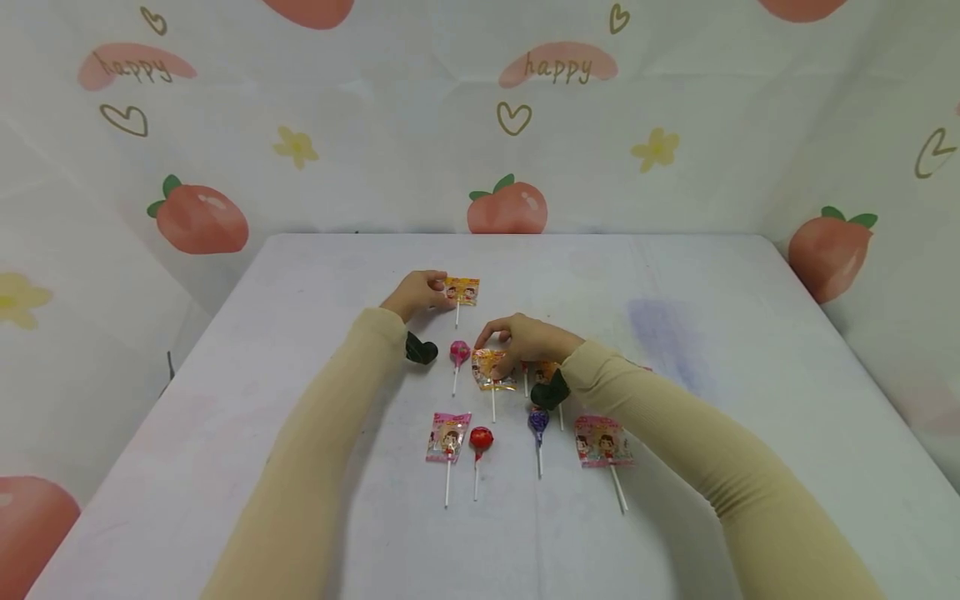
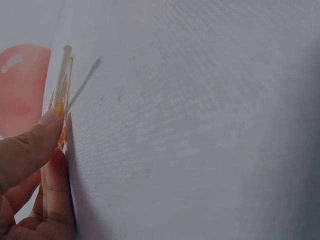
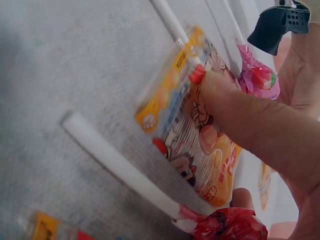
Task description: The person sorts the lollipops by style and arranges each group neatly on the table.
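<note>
In the head view my left hand [image 1: 416, 293] pinches the edge of a flat orange-wrapped lollipop [image 1: 467, 289], its white stick pointing toward me. The left wrist view shows the thumb [image 2: 37, 145] on this packet, close against the table. My right hand [image 1: 534, 337] holds a second orange-wrapped lollipop [image 1: 484, 373] nearer to me. In the right wrist view the thumb presses its printed packet [image 3: 200, 145] by the stick, with a fingertip at the far edge. Beside it lie a pink round lollipop [image 3: 261, 77] and a red one [image 3: 227, 225].
A purple lollipop [image 1: 538, 419], a red lollipop [image 1: 481, 438] and two pink packet lollipops, left [image 1: 448, 437] and right [image 1: 602, 442], lie nearer on the white table [image 1: 225, 433]. Another orange packet [image 1: 546, 372] is partly hidden by my right hand. A fruit-printed cloth [image 1: 405, 150] hangs behind.
</note>
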{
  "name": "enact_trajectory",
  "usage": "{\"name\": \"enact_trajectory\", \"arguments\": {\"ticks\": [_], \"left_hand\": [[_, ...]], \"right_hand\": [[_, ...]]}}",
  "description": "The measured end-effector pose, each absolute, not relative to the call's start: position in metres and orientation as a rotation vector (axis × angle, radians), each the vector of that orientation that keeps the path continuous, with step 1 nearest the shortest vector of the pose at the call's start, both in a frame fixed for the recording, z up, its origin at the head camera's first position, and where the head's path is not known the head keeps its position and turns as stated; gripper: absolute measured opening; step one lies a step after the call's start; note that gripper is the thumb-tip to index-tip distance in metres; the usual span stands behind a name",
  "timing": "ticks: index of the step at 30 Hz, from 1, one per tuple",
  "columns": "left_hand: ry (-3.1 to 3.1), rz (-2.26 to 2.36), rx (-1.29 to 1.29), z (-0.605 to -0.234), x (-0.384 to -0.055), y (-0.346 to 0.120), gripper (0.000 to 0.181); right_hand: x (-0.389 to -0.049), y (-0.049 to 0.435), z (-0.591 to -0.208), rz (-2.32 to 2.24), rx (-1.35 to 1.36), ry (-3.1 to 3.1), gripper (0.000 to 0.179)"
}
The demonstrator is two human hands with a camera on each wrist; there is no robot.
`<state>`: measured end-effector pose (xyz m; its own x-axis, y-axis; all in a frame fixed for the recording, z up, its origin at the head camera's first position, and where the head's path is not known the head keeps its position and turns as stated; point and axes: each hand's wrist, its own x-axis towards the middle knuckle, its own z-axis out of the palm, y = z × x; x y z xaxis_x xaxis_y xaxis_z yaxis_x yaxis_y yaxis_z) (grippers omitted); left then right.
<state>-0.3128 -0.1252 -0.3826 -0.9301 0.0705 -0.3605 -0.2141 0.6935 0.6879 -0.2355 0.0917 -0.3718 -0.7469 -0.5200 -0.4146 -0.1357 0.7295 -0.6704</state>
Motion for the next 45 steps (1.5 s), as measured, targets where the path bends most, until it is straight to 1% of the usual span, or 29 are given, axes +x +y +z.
{"name": "enact_trajectory", "arguments": {"ticks": [7,12,23,28,36,45], "left_hand": [[2.533,1.088,-0.084,-0.383,-0.315,-0.126,0.07],[2.547,1.091,-0.043,-0.381,-0.313,-0.127,0.069],[2.552,1.092,-0.045,-0.384,-0.313,-0.127,0.068],[2.559,1.092,-0.03,-0.383,-0.313,-0.128,0.068],[2.571,1.091,-0.021,-0.382,-0.311,-0.128,0.067],[2.543,1.091,-0.08,-0.383,-0.313,-0.126,0.068]], "right_hand": [[-0.235,0.093,-0.371,-0.895,-0.506,2.335,0.044],[-0.234,0.094,-0.371,-0.961,-0.518,2.311,0.04],[-0.238,0.098,-0.378,-1.06,-0.52,2.283,0.038],[-0.24,0.1,-0.373,-1.092,-0.499,2.31,0.041],[-0.244,0.107,-0.364,-1.146,-0.524,2.384,0.039],[-0.244,0.119,-0.351,-1.346,-0.558,2.377,0.038]]}}
